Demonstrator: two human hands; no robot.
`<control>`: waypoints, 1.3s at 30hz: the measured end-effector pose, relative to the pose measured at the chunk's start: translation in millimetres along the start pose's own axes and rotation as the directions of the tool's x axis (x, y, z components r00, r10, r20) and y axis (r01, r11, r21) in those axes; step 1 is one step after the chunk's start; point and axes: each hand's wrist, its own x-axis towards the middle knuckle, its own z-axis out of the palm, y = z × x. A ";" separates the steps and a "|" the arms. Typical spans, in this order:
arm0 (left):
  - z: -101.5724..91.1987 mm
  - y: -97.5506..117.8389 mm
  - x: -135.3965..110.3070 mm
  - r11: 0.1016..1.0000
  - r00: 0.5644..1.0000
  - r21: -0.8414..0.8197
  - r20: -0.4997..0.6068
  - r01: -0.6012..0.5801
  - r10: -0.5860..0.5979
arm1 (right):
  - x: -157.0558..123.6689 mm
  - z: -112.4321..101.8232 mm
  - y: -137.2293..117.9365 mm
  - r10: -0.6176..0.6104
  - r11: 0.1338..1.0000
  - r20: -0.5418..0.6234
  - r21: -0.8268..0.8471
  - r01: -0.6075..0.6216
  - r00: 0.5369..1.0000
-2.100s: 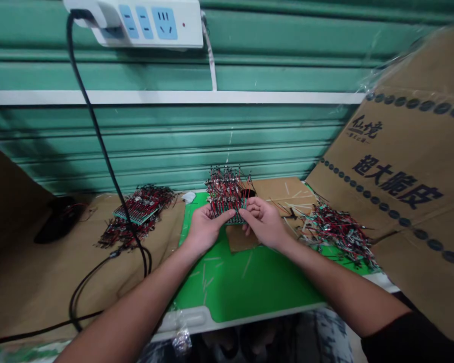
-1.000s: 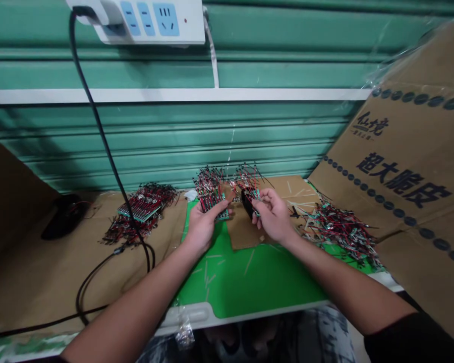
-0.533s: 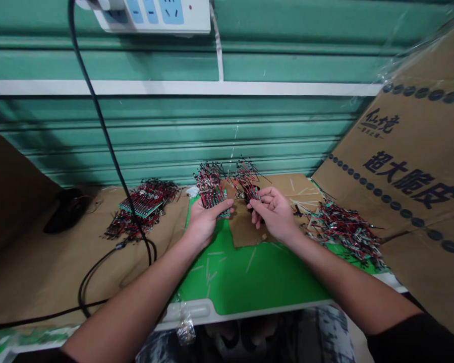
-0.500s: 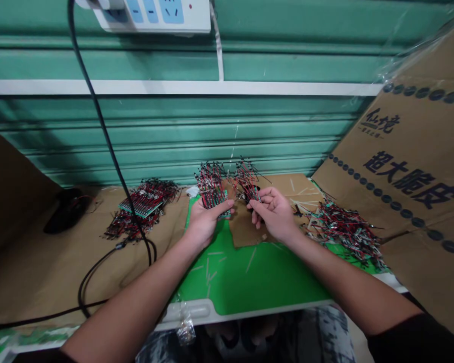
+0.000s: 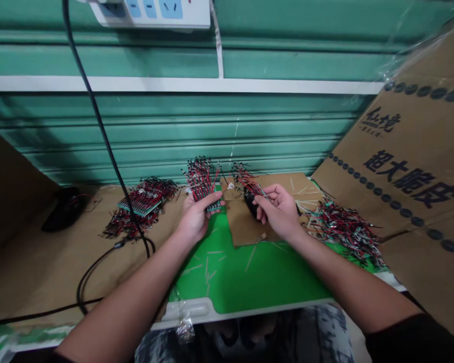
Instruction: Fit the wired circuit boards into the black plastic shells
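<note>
My left hand (image 5: 194, 218) is closed round a panel of small green circuit boards (image 5: 201, 183) bristling with red and black wires, held above the green mat (image 5: 249, 277). My right hand (image 5: 279, 209) pinches a narrower strip of the same wired boards (image 5: 247, 184), broken off from the panel. The two pieces are apart, with a gap between them over a scrap of brown cardboard (image 5: 242, 224).
A stack of wired board panels (image 5: 139, 204) lies on the cardboard at the left, beside a black cable (image 5: 109, 151) hanging from a white power strip (image 5: 155, 10). Loose wired pieces (image 5: 344, 229) are heaped at the right, below a leaning cardboard box (image 5: 408, 166). A black object (image 5: 62, 209) sits far left.
One whole panel held in both hands has been split in two. My left hand has carried its larger part leftward, and my right hand keeps the smaller strip.
</note>
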 end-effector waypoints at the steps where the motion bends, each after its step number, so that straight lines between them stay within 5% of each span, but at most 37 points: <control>1: -1.7 1.8 2.0 1.000 1.000 0.006 -0.008 -0.014 0.014 | 2.4 -1.1 -1.5 0.012 1.000 -0.013 0.015 -0.011 1.000; 6: -13.6 7.4 17.2 0.941 0.971 0.312 -0.154 -0.131 0.186 | 15.9 -11.6 -7.7 0.061 0.990 -0.076 0.133 -0.050 0.995; 13: -44.0 9.0 43.7 0.486 0.906 0.874 -0.194 -0.014 0.375 | 27.7 -22.8 -9.7 0.167 0.936 -0.093 0.328 -0.128 0.982; 22: -55.6 2.4 49.1 0.009 0.969 0.996 -0.085 0.085 0.230 | 20.0 -17.7 -10.5 0.294 0.864 0.061 0.409 -0.292 0.954; 28: -51.2 6.0 40.1 -0.092 0.972 0.993 -0.050 0.073 0.228 | 7.2 -10.2 -9.1 0.294 0.875 0.221 0.330 -0.355 0.930; 31: -44.3 7.2 33.4 -0.079 0.918 0.996 -0.002 0.036 0.397 | 2.4 -5.0 -8.2 0.298 0.870 0.238 0.331 -0.366 0.924; 33: -35.0 5.8 25.6 0.022 0.858 0.992 0.095 -0.123 0.505 | 0.5 -2.0 -7.0 0.288 0.879 0.227 0.324 -0.351 0.930; 36: -15.9 -2.3 10.1 0.434 0.865 0.784 0.247 -0.444 0.438 | -0.7 1.4 -3.7 0.252 0.914 0.203 0.273 -0.302 0.946; 38: -3.7 -11.5 -0.1 0.753 0.915 0.527 0.299 -0.394 0.269 | -1.4 3.4 -0.4 0.216 0.939 0.192 0.229 -0.258 0.957; 39: 1.1 -16.4 -4.2 0.832 0.925 0.442 0.320 -0.336 0.203 | -1.9 4.3 1.1 0.200 0.947 0.188 0.213 -0.239 0.962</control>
